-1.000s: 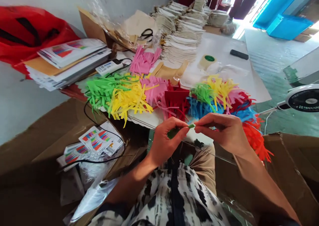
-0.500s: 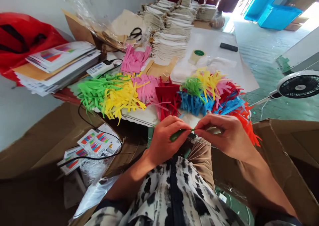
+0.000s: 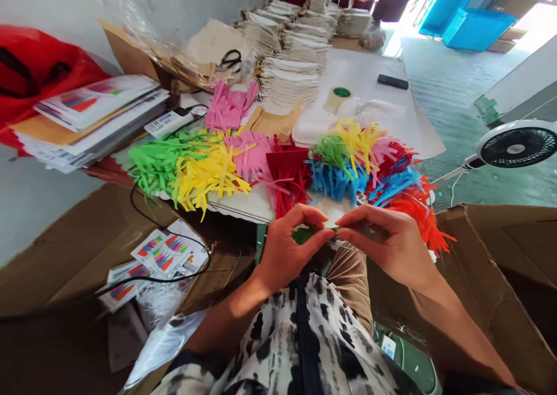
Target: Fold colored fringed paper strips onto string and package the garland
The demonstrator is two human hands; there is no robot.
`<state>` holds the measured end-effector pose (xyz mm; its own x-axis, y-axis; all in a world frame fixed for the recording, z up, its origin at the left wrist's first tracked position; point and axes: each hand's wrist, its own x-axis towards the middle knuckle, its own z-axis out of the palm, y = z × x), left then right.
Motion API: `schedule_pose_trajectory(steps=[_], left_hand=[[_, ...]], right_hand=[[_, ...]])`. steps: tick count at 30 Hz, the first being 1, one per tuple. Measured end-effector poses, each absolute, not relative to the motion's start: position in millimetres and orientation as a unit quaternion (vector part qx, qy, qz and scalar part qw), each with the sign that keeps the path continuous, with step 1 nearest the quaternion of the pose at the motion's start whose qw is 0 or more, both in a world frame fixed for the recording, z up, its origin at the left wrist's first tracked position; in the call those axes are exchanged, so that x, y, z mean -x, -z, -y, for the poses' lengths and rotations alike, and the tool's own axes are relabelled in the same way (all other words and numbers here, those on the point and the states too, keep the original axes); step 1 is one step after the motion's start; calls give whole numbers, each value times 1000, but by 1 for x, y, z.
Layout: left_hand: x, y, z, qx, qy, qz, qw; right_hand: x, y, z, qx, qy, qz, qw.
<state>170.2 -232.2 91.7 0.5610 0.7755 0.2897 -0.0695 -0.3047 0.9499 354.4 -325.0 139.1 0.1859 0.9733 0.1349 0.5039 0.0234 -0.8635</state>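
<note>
Close together above my lap, both hands work at a small green tissue paper piece (image 3: 303, 235). My left hand (image 3: 287, 241) is closed around it, thumb and fingertips reaching toward the other hand. My right hand (image 3: 387, 238) pinches at its narrow end, where a thin string or wire seems to run; the exact grip is partly hidden. Just beyond lie fringed paper tassels on the table edge: green (image 3: 156, 162), yellow (image 3: 211, 174), pink (image 3: 252, 154), dark red (image 3: 289, 171), blue (image 3: 335, 180) and orange-red (image 3: 424, 221).
Behind the tassels are stacked off-white bundles (image 3: 291, 73), a tape roll (image 3: 340, 96), black scissors (image 3: 231, 60) and a dark phone-like object (image 3: 393, 82). A fan (image 3: 517, 148) stands at right. Open cardboard boxes (image 3: 470, 250) flank my legs, and a black cable (image 3: 174, 279) hangs at left.
My fingers have shifted at the green paper piece: the index fingers are lifted more and the thumbs meet lower. The whole view has moved slightly.
</note>
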Motion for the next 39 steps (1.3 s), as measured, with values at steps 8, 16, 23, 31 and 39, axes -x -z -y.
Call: schedule_pose_trajectory(steps=[8,16,23,31,39], left_hand=[[-178,-86,234,-657,-396,-246,592],[-183,-78,233,-752,-309,-211,543],[-177,-70,235,-723,-241,-239,602],[-183,-65,237,-680,-234,-251,648],[-179,-52,233,-732,-186,-262,601]], right_hand=[[-353,-124,322,609,-394,465,507],[-362,-112,328,651,-350,480,473],[-365,-102,338,711,-223,458,486],[-358,-96,334,674,-276,492,477],[-362,-88,328,687,-280,415,527]])
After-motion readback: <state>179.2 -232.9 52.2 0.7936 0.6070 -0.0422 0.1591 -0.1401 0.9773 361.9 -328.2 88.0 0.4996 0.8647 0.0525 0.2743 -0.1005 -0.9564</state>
